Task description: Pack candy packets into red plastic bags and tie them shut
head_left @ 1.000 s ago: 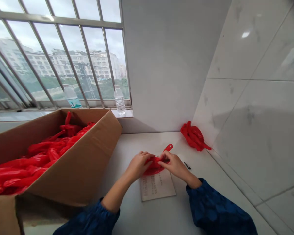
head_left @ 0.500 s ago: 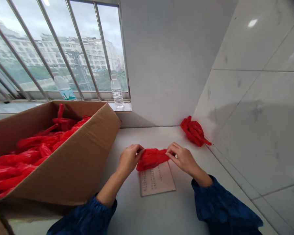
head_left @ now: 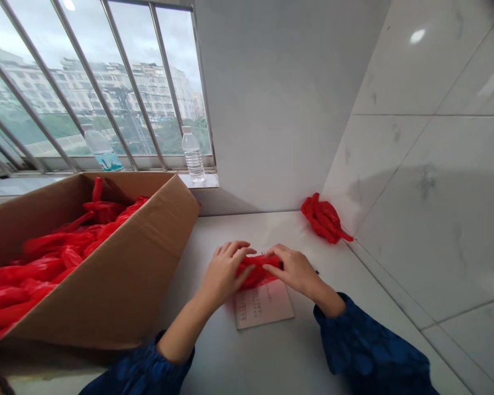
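Observation:
A crumpled red plastic bag (head_left: pixel 256 278) lies over the upper part of a pale booklet (head_left: pixel 265 310) with printed lines of characters. My left hand (head_left: pixel 224 271) curls over the bag's left end, its thumb low against the plastic and its fingers arched above. On the other end, my right hand (head_left: pixel 296 270) has the bag between thumb and fingers. The two hands are a short way apart, with bunched red plastic between them. Part of the bag is hidden behind the fingers.
An open cardboard box (head_left: pixel 119 291) full of red plastic bags (head_left: pixel 61 247) stands at the left. Another red bundle (head_left: pixel 323 219) lies by the tiled wall (head_left: pixel 436 219). Two plastic bottles, one clear (head_left: pixel 193 156) and one labelled (head_left: pixel 102 148), stand on the sill of the barred window.
My hands have come closer together, and the bag has bunched shorter between them. The left fingers have gone from a pinch at its edge to a wider curl over it.

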The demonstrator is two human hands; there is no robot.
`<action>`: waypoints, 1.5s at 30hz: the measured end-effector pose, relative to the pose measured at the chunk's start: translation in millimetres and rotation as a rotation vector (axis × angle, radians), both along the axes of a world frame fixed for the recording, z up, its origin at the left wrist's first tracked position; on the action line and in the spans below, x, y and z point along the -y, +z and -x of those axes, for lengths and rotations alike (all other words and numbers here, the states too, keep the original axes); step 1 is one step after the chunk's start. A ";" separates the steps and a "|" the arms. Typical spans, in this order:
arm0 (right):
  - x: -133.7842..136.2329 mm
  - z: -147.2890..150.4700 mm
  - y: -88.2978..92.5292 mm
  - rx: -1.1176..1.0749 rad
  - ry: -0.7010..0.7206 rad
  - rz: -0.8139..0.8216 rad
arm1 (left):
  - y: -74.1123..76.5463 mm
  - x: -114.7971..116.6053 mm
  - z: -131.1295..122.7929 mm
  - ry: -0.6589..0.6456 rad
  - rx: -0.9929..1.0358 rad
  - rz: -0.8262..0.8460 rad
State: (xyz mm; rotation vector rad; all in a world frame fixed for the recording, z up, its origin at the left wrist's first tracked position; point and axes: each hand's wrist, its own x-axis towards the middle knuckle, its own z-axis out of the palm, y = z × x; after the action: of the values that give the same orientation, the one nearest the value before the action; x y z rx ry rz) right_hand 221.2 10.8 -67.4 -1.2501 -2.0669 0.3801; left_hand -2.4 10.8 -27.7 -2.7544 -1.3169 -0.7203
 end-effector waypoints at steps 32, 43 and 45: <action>12.4 -1.3 12.6 -0.040 0.041 0.004 | 8.7 7.3 -5.6 -0.088 -0.088 -0.044; 10.3 -42.2 31.0 -0.341 -0.251 -0.051 | 30.4 -0.5 16.2 0.112 1.092 0.138; 15.5 -41.7 35.8 -0.358 -0.226 -0.081 | 36.0 8.6 12.4 0.076 0.984 0.168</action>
State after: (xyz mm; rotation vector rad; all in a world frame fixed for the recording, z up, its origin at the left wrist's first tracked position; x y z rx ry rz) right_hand 263.0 -4.6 -31.6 -1.2486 -1.6075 0.3800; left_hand -14.8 2.2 8.3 -2.4538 -1.5927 -2.2069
